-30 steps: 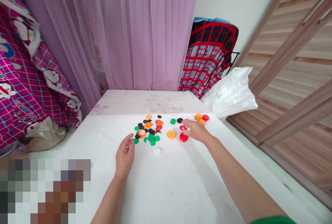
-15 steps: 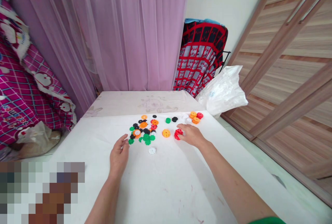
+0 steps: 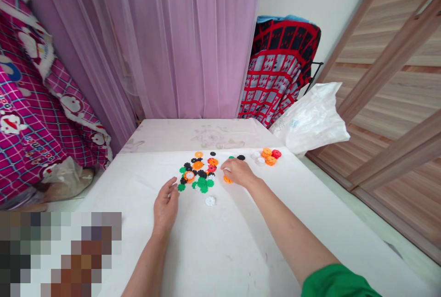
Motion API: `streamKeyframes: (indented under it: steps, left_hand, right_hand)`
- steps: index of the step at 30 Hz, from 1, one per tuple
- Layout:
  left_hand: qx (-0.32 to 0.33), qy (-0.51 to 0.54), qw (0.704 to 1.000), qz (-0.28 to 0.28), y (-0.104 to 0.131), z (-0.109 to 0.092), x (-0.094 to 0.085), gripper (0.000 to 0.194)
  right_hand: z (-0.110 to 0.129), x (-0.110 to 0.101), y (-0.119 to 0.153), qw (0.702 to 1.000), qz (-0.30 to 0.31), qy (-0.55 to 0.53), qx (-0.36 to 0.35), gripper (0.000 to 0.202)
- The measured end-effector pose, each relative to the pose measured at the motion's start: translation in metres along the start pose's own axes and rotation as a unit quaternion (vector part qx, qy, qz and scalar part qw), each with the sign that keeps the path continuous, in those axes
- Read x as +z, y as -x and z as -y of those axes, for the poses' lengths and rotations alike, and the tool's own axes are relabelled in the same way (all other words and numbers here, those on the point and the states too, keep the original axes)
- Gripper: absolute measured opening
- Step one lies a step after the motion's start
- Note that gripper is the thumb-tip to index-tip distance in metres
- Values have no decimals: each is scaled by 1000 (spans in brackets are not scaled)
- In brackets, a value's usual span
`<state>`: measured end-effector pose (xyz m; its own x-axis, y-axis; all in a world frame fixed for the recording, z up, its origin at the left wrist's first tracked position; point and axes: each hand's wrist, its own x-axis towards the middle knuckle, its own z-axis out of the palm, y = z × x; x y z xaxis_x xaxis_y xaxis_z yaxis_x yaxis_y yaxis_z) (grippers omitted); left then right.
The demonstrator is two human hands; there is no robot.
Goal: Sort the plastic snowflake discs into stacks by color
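My left hand rests on the white-covered table, fingers loosely apart and holding nothing, beside a green disc at the pile's left edge. Notched plastic discs in green, black, orange, red and white lie in a loose pile, with a large orange disc among them. My right hand is just right of the pile, above an orange piece that it partly covers. Its fingers are slightly apart and nothing shows between them. A single white disc lies in front of the pile.
Orange pieces, a red piece and white pieces sit at the back right. A black disc is behind my right hand. A white plastic bag stands past the table's right corner.
My right hand has moved left from the red piece toward the pile. That red piece is now out of sight. The camera view has shifted slightly; my left hand has kept its place by the pile.
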<state>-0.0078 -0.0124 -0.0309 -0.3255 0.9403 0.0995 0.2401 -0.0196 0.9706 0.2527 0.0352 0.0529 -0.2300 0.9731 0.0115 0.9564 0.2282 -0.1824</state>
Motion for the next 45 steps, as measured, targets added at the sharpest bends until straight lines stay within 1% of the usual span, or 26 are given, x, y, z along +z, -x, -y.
streamKeyframes:
  steps: [2, 5, 8, 10, 15, 17, 20, 22, 24, 30, 34, 40, 42, 45]
  left_hand:
    - [-1, 7, 1000, -3, 0, -1, 0, 52]
    - [-4, 12, 1000, -4, 1, -1, -1, 53]
    - [-5, 19, 1000, -2, 1, -1, -1, 51]
    - [-3, 25, 1000, 1, 1, 0, 0, 48]
    - [13, 25, 1000, 8, 1, 6, 2, 44]
    - [18, 23, 1000, 7, 1, 7, 2, 44]
    - [14, 22, 1000, 8, 2, 5, 2, 43]
    - [13, 21, 1000, 9, 2, 4, 2, 43]
    - [18, 24, 1000, 8, 2, 4, 1, 43]
    - [22, 27, 999, 6, 1, 7, 3, 41]
    - [24, 26, 999, 6, 1, 7, 3, 42]
    - [30, 21, 999, -2, 1, 3, 3, 42]
    - [33, 15, 999, -3, 1, 1, 3, 42]
    - [31, 7, 999, -5, 1, -2, 2, 43]
  right_hand:
    - [10, 9, -13, 1000, 9, 3, -27, 31]
    - [19, 21, -31, 998, 6, -3, -67, 38]
    - [20, 27, -45, 995, 10, 8, -101, 44]
    - [18, 29, -48, 994, 19, 28, -100, 43]
    - [10, 26, -41, 997, 29, 69, -33, 34]
    - [9, 24, -38, 996, 33, 78, -17, 29]
    - [13, 22, -38, 996, 27, 72, -51, 25]
    - [16, 21, -41, 994, 31, 68, -86, 25]
    - [19, 20, -45, 992, 40, 70, -100, 26]
    - [22, 17, -48, 990, 56, 72, -109, 33]
    - [20, 20, -46, 991, 42, 63, -109, 29]
    - [6, 19, -41, 997, 30, 7, -65, 43]
    - [1, 17, -39, 997, 30, 8, -71, 45]
    - [1, 17, -39, 995, 29, 36, -89, 41]
